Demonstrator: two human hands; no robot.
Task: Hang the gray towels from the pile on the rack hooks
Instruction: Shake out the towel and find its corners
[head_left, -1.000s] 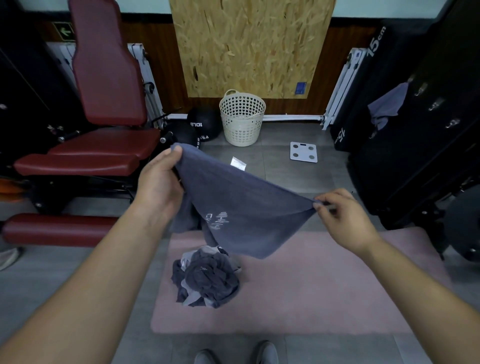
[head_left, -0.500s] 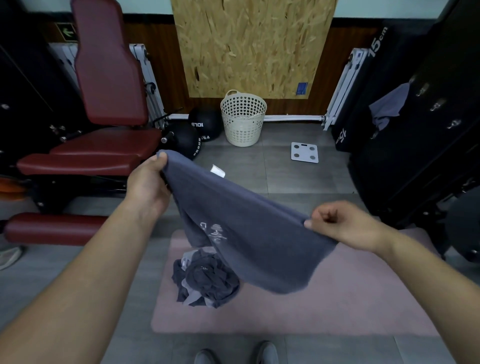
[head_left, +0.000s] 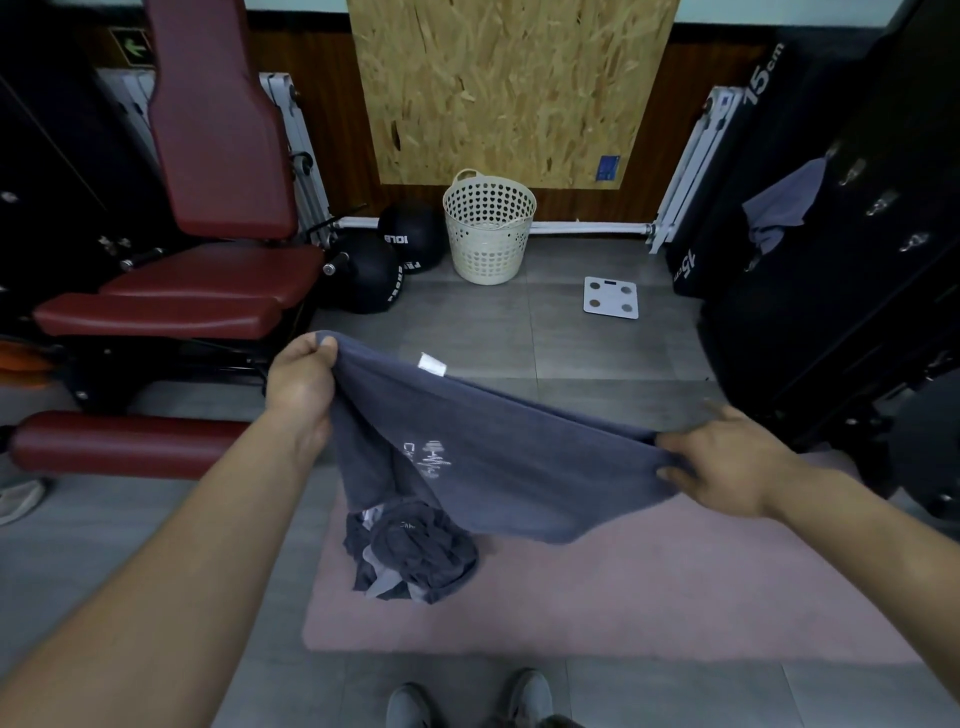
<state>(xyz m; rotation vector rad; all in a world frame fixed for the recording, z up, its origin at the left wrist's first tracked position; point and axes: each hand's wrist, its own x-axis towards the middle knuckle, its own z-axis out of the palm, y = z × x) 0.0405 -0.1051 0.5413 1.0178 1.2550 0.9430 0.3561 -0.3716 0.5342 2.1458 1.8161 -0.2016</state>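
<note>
A gray towel with a white logo and a small white tag is stretched out in the air between both hands. My left hand pinches its upper left corner. My right hand grips its right edge, fingers curled over the cloth. Below it, a pile of gray towels lies crumpled on the pink mat. On the dark rack at the right, another gray towel hangs from a hook, and further metal hooks show beside it.
A red padded bench stands at the left with black medicine balls behind it. A cream laundry basket and a white scale sit on the gray floor ahead. My shoes are at the bottom edge.
My left hand has dropped lower with its corner. My right hand shifted right along the edge and now grips it with fingers over the cloth, so the towel sags wider.
</note>
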